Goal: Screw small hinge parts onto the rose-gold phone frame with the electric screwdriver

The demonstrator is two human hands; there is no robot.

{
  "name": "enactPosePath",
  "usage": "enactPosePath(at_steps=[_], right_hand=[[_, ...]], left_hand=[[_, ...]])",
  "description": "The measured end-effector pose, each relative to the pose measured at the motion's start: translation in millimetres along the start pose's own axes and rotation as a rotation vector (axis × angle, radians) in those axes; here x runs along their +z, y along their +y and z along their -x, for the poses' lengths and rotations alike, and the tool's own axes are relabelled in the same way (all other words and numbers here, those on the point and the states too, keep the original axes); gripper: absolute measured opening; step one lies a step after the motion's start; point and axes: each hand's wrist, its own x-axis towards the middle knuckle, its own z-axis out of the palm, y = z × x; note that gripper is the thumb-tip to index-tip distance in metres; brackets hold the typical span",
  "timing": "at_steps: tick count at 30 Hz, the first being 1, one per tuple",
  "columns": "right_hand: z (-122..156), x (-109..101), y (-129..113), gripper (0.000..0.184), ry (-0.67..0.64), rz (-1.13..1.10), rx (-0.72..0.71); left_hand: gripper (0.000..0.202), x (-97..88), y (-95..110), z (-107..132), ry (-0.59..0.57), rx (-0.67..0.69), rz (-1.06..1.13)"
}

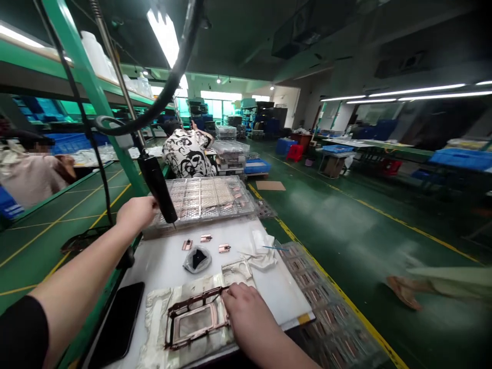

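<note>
My left hand (pixel 136 212) is raised beside a black electric screwdriver (pixel 158 188) that hangs bit-down over the work board. Its fingers pass behind the driver, so their grip is hidden. My right hand (pixel 248 312) has its fingers curled over the right end of a copper-coloured rectangular frame (pixel 194 335). The frame lies on a pale fixture (pixel 156 312) covered in whitish tape. Beyond it are a small plastic bag (pixel 197 259) with dark contents and 3 small copper-coloured parts (pixel 205 238).
A black phone (pixel 117 323) lies at the board's left. Clear stacked trays (pixel 207 197) stand at the far end; more part-filled trays (pixel 326 302) are down on the right. Crumpled white wrap (pixel 263 253) sits near the right edge. A green post (pixel 96 97) rises at left; people are nearby.
</note>
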Motion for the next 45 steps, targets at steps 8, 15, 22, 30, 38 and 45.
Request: enactPosePath(at_steps=[8, 15, 22, 30, 38, 45], right_hand=[[28, -10, 7, 0.038, 0.304, -0.265, -0.121], [33, -38, -34, 0.028, 0.234, -0.767, -0.214], [30, -43, -55, 0.02, 0.258, -0.976, -0.144], [49, -28, -58, 0.029, 0.301, -1.036, 0.019], [72, -23, -46, 0.033, 0.033, -1.415, 0.072], [74, -29, -37, 0.045, -0.409, -1.835, 0.149]], left_hand=[[0.052, 22.0, -34, 158, -0.006, -0.263, 0.63], [0.042, 31.2, 26, 281, -0.238, -0.343, 1.18], [0.021, 41.1, 56, 308, -0.359, -0.238, 1.133], [0.013, 61.7, 50, 322, -0.145, 0.018, 0.775], [0.021, 63.3, 51, 334, -0.422, -0.252, 1.158], [0.059, 72.3, 53, 337, -0.915, -0.647, 1.567]])
